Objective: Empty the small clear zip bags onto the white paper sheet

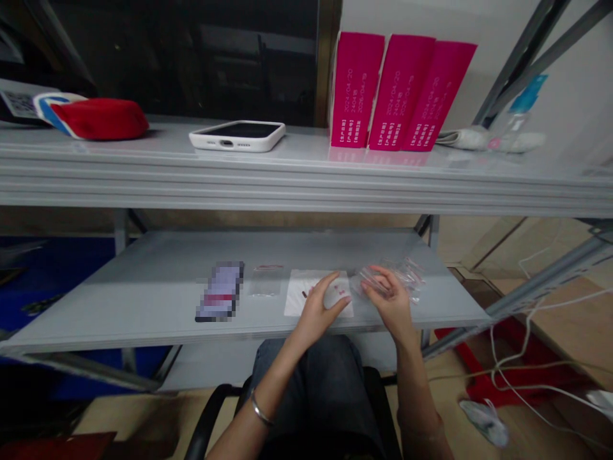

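My left hand point(320, 308) rests with curled fingers on a white sheet of paper point(297, 295) on the lower grey shelf point(143, 287); small dark and red bits lie on the sheet near its fingertips. Just to the right, my right hand point(390, 299) grips the edge of a bunch of small clear plastic bags point(405, 273) with red strips. Whether the left hand pinches anything is too small to tell.
A blurred-out phone-sized object point(220, 299) and a single clear bag point(267, 281) lie left of the sheet. The upper shelf holds a white-cased phone point(238, 135), three pink boxes point(397, 92), a red pouch point(98, 119) and a bottle point(520, 121). White cables point(527, 364) trail on the floor at right.
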`<state>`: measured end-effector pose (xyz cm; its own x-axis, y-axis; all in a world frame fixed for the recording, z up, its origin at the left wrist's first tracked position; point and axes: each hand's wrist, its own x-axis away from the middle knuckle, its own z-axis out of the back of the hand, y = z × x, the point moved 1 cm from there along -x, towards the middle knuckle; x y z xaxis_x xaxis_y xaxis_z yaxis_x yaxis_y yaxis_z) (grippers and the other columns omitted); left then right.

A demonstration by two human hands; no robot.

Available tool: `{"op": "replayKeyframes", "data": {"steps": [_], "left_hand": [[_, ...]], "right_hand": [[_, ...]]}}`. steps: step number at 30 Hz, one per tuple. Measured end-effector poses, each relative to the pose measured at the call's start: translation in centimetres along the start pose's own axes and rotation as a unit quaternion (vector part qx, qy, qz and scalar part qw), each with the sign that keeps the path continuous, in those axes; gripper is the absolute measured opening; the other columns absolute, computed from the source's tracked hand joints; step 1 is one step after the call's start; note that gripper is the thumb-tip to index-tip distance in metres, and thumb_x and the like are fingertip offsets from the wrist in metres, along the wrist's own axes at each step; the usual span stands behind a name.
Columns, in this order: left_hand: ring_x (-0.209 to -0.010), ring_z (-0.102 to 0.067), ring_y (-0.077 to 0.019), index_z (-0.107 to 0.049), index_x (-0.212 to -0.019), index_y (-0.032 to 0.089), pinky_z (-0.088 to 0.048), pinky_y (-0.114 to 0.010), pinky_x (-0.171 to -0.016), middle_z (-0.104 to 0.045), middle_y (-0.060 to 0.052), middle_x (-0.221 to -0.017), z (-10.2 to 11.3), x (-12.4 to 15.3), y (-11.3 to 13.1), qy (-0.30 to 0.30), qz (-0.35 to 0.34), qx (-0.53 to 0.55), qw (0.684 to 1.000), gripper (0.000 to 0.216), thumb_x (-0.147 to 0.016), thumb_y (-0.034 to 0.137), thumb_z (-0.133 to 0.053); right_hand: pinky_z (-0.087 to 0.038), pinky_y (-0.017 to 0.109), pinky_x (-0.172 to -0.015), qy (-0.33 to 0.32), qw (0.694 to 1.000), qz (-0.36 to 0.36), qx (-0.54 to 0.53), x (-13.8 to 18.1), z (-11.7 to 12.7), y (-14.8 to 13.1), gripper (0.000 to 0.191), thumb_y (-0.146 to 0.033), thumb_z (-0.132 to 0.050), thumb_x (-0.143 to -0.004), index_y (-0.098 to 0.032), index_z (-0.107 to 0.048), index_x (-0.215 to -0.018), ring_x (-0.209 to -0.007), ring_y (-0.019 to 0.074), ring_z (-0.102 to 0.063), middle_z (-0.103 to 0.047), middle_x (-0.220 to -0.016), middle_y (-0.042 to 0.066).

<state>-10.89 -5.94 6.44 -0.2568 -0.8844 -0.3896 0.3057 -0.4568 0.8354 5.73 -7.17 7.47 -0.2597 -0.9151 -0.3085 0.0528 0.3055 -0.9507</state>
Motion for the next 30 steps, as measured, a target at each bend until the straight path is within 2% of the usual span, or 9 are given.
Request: {"op": "replayKeyframes", "data": {"steps": [4, 7, 9, 12, 15, 20, 24, 26, 30], "left_hand": [[-0.093, -0.06, -0.0184, -0.063, -0.099, 0.017, -0.046, -0.03, -0.084, -0.066, -0.006, -0.099, 1.3, -0.5, 1.6, -0.069, 0.027, 0.114, 0.991, 0.027, -0.082, 0.038, -0.057], [-0.069, -0.056, -0.0125, -0.06, -0.077, 0.014, -0.045, -0.024, -0.069, -0.059, -0.001, -0.072, 2.6, -0.3, 2.2, -0.096, 0.054, 0.149, 0.983, 0.028, -0.085, 0.039, -0.051], [-0.062, -0.049, -0.0097, -0.055, -0.07, 0.014, -0.041, -0.021, -0.063, -0.051, 0.003, -0.064, 3.6, 0.0, 2.1, -0.09, 0.069, 0.142, 0.983, 0.029, -0.085, 0.038, -0.051], [-0.059, -0.043, -0.0077, -0.052, -0.067, 0.014, -0.035, -0.02, -0.058, -0.046, 0.004, -0.063, 5.0, 0.5, 1.8, -0.101, 0.087, 0.131, 0.982, 0.027, -0.085, 0.035, -0.053], [-0.057, -0.04, -0.0073, -0.052, -0.065, 0.014, -0.034, -0.02, -0.057, -0.045, 0.005, -0.062, 5.9, 0.9, 1.5, -0.112, 0.101, 0.129, 0.98, 0.025, -0.083, 0.033, -0.053], [-0.064, -0.049, -0.0114, -0.054, -0.067, 0.015, -0.039, -0.022, -0.06, -0.051, 0.002, -0.068, 6.1, 1.3, 1.2, -0.085, 0.102, 0.068, 0.989, 0.025, -0.083, 0.034, -0.051], [-0.089, -0.051, -0.0183, -0.057, -0.082, 0.018, -0.04, -0.03, -0.08, -0.057, -0.002, -0.086, 6.4, 1.5, 0.8, 0.03, 0.044, -0.072, 0.996, 0.011, -0.076, 0.026, -0.06], [-0.089, -0.049, -0.0181, -0.055, -0.08, 0.018, -0.038, -0.031, -0.082, -0.056, -0.002, -0.085, 6.9, 1.6, 0.8, 0.066, 0.037, -0.108, 0.991, 0.011, -0.074, 0.025, -0.062], [-0.062, -0.044, -0.0104, -0.048, -0.066, 0.017, -0.036, -0.023, -0.061, -0.048, 0.003, -0.063, 7.5, 2.1, 1.3, -0.056, 0.09, 0.014, 0.994, 0.025, -0.084, 0.033, -0.052]], "right_hand": [[-0.049, 0.029, -0.075, -0.095, 0.991, -0.051, -0.081, 1.2, -2.0, -2.1, 0.041, -0.027, -0.071, -0.069, -0.023, -0.059, -0.108, -0.081, 0.0166, -0.063, -0.066, -0.083, 0.001], [-0.048, 0.028, -0.076, -0.138, 0.974, -0.11, -0.143, 1.5, -2.5, -2.6, 0.042, -0.03, -0.072, -0.069, -0.023, -0.061, -0.11, -0.083, 0.0162, -0.063, -0.069, -0.088, 0.003], [-0.049, 0.027, -0.073, -0.151, 0.958, -0.155, -0.189, 1.4, -2.3, -2.2, 0.041, -0.036, -0.069, -0.073, -0.021, -0.063, -0.11, -0.082, 0.0163, -0.063, -0.069, -0.091, 0.005], [-0.048, 0.025, -0.065, -0.176, 0.939, -0.196, -0.222, 1.4, -1.9, -1.5, 0.033, -0.038, -0.066, -0.076, -0.018, -0.068, -0.101, -0.072, 0.0139, -0.063, -0.069, -0.08, 0.005], [-0.047, 0.022, -0.059, -0.249, 0.926, -0.21, -0.191, 1.8, -2.1, -1.3, 0.021, -0.033, -0.068, -0.075, -0.016, -0.07, -0.088, -0.059, 0.0106, -0.06, -0.066, -0.063, 0.001], [-0.043, 0.018, -0.044, -0.358, 0.898, -0.217, -0.137, 2.4, -3.1, -2.0, 0.025, -0.037, -0.064, -0.077, -0.013, -0.069, -0.072, -0.056, 0.0115, -0.062, -0.067, -0.066, 0.004], [-0.042, 0.016, -0.037, -0.384, 0.882, -0.227, -0.147, 2.8, -4.2, -2.2, 0.027, -0.039, -0.065, -0.075, -0.012, -0.066, -0.071, -0.055, 0.0132, -0.064, -0.066, -0.067, 0.004], [-0.043, 0.016, -0.036, -0.376, 0.882, -0.229, -0.17, 3.0, -4.8, -2.0, 0.027, -0.039, -0.065, -0.075, -0.012, -0.064, -0.072, -0.053, 0.0127, -0.063, -0.064, -0.064, 0.003], [-0.043, 0.016, -0.033, -0.363, 0.882, -0.232, -0.191, 3.7, -6.0, -1.5, 0.026, -0.039, -0.064, -0.077, -0.014, -0.06, -0.073, -0.05, 0.0126, -0.062, -0.062, -0.062, 0.001]]}}
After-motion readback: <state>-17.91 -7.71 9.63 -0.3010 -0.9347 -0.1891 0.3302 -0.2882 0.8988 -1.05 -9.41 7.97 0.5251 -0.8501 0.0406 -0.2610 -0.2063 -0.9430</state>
